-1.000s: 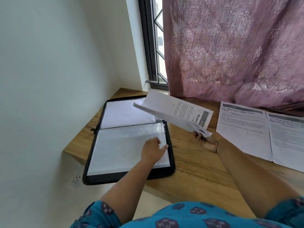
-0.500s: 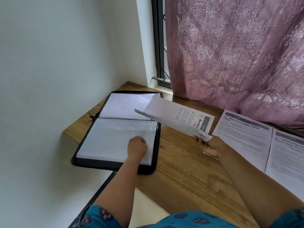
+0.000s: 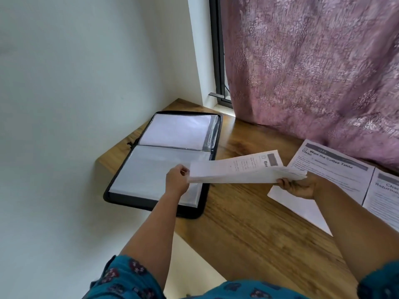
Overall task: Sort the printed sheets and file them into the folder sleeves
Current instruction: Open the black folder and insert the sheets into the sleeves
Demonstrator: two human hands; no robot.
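Hands: left (image 3: 177, 181) pinches stack of sheets (image 3: 241, 169) end, right (image 3: 299, 186) grips other end.

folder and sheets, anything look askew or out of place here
Nothing is damaged or spilled. The black zip folder lies open at an angle on the wooden desk, its near corner overhanging the desk's edge. The stack of sheets is in the air, held by the left hand and the right hand.
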